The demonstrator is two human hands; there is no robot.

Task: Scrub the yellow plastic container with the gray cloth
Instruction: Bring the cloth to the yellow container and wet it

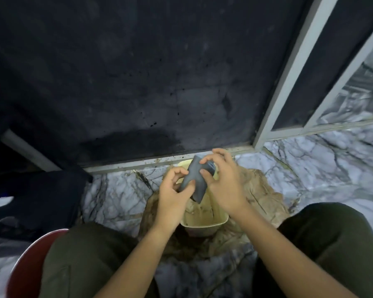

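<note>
Below, yellow container [205, 220], muddy residue inside [197, 214]

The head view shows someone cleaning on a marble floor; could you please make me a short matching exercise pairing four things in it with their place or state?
Column one:
1. gray cloth
2. yellow plastic container
3. brown paper
4. red stool

Column two:
A. spread on the marble floor under the container
B. pinched between left hand and right hand
C. at the lower left, under the person's leg
D. standing open between the knees, below the hands

Pairs: 1-B, 2-D, 3-A, 4-C
</note>
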